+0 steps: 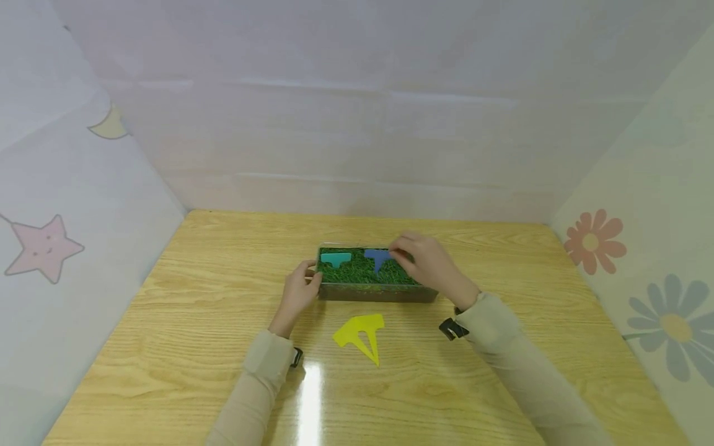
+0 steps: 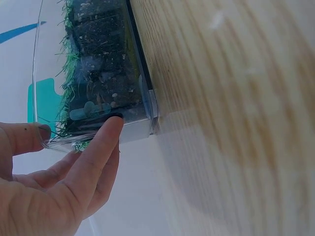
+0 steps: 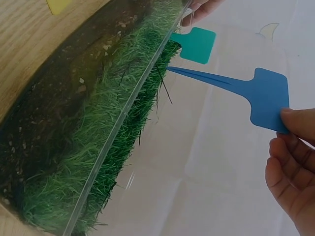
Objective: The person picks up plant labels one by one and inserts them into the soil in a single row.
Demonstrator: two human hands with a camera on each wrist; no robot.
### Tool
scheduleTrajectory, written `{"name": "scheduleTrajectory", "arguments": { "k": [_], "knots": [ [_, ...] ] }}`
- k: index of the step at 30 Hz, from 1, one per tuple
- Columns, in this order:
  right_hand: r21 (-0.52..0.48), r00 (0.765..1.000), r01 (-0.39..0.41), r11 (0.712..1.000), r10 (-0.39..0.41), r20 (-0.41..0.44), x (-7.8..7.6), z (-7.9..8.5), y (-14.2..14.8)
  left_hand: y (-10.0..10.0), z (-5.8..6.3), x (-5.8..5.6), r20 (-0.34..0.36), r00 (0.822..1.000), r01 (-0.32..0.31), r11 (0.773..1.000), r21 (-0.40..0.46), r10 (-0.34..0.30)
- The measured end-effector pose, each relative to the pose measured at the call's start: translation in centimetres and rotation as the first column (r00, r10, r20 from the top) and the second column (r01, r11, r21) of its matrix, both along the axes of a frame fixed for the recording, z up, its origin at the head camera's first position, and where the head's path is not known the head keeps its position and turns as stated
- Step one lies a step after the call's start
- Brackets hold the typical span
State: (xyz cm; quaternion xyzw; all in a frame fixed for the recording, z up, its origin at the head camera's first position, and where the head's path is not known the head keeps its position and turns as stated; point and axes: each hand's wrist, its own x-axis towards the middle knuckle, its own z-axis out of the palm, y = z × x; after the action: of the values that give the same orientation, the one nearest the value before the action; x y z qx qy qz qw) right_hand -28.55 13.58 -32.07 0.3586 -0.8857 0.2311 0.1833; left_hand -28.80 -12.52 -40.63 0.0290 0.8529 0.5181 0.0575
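Observation:
A clear plastic planter box (image 1: 376, 293) stands on the table, with dark soil below and green grass (image 1: 357, 272) on top. My left hand (image 1: 299, 291) holds its left end, the thumb at the rim and the fingers against the wall, as the left wrist view shows. Between thumb and forefinger, my right hand (image 1: 428, 263) pinches one corner of a blue T-shaped plant label (image 3: 269, 98). That label's pointed tip is at the grass top; whether it has entered the grass I cannot tell. A teal plant label (image 3: 199, 45) stands upright in the grass near the left end.
Yellow plant labels (image 1: 365, 323) lie overlapping on the wooden table (image 1: 212, 297) in front of the box. Pale printed walls (image 1: 357, 142) enclose the table at the back and both sides. Black straps (image 1: 453, 329) show at the wrists.

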Motion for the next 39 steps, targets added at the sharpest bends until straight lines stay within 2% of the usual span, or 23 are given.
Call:
{"name": "scheduleTrajectory", "arguments": {
  "k": [5, 12, 22, 29, 39],
  "knots": [
    [0.014, 0.999, 0.026, 1.000, -0.026, 0.026, -0.9, -0.3, -0.3, 0.0, 0.0, 0.1, -0.006, 1.000, 0.000, 1.000, 0.005, 0.000],
    [0.024, 0.999, 0.027, 0.999, -0.028, 0.016, -1.8, -1.0, -0.8, 0.1, -0.1, 0.2, 0.015, 1.000, -0.002, 1.000, 0.019, 0.002],
    [0.059, 0.997, 0.041, 0.997, -0.045, 0.069, -2.1, -1.4, -1.6, -0.1, -0.1, 0.4, -0.004, 1.000, 0.003, 1.000, 0.007, -0.003],
    [0.076, 0.996, 0.041, 0.996, -0.047, 0.075, -2.4, -1.9, -1.9, 0.0, 0.1, 0.4, 0.018, 1.000, -0.004, 1.000, 0.007, 0.004],
    [0.079, 0.994, 0.051, 0.996, -0.059, 0.094, -2.6, -3.0, -1.9, -0.1, 0.1, 0.4, 0.011, 1.000, 0.004, 1.000, 0.000, -0.004]
  ]
}}
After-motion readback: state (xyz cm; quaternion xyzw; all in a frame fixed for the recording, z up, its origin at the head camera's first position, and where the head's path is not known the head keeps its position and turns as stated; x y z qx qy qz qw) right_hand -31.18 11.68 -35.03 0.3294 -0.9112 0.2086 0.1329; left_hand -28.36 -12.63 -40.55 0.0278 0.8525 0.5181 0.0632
